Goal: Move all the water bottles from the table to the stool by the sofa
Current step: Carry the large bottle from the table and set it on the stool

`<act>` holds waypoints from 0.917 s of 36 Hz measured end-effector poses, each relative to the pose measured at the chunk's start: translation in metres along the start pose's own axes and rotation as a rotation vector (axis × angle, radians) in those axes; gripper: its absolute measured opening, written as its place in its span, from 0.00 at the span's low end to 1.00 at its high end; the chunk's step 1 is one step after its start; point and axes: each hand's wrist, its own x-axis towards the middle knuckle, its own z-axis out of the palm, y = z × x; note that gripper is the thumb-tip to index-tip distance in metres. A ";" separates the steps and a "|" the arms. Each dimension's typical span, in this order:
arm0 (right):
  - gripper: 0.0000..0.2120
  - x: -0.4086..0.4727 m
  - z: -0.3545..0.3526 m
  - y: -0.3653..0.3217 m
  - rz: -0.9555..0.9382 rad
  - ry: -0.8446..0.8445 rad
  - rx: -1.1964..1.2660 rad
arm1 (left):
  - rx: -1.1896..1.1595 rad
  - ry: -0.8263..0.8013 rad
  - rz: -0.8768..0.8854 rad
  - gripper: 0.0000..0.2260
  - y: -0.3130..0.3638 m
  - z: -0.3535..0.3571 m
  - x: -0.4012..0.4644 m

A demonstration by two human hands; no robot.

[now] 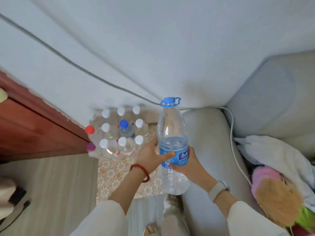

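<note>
Above the patterned stool (119, 176), both hands, left hand (150, 155) and right hand (185, 163), are clasping the big half-full bottle (173, 143) upright; beyond, the small bottles (119, 132) are crowding the far end, so setting it down carelessly risks toppling them

Clear glossy plastic bottle (173, 133); matt grey cloth sofa (209, 150); reddish wood cabinet (34, 126).

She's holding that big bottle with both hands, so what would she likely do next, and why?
Probably lower the large clear blue-capped water bottle, gripped by left hand and right hand, onto the speckled stool top, whose near part is bare beside the cluster of small clear bottles.
</note>
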 end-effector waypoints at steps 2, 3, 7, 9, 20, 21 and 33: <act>0.38 0.028 -0.007 0.004 -0.010 0.026 -0.004 | 0.263 0.039 0.041 0.31 -0.001 -0.004 0.027; 0.38 0.040 -0.010 0.006 -0.022 0.043 -0.005 | 0.374 0.057 0.062 0.31 -0.002 -0.006 0.037; 0.35 0.077 -0.009 0.016 -0.090 0.122 0.031 | 0.609 0.202 0.190 0.25 -0.020 -0.014 0.063; 0.35 0.093 -0.006 0.024 -0.125 0.165 0.039 | 0.683 0.297 0.185 0.24 -0.035 -0.013 0.072; 0.39 0.149 0.037 0.065 -0.212 0.287 0.047 | 0.823 0.438 0.111 0.28 -0.073 0.005 0.095; 0.40 0.151 0.039 0.066 -0.209 0.292 0.052 | 0.831 0.440 0.114 0.28 -0.074 0.005 0.095; 0.38 0.159 0.030 0.069 -0.164 0.287 0.021 | 0.939 0.359 -0.035 0.32 -0.067 0.003 0.093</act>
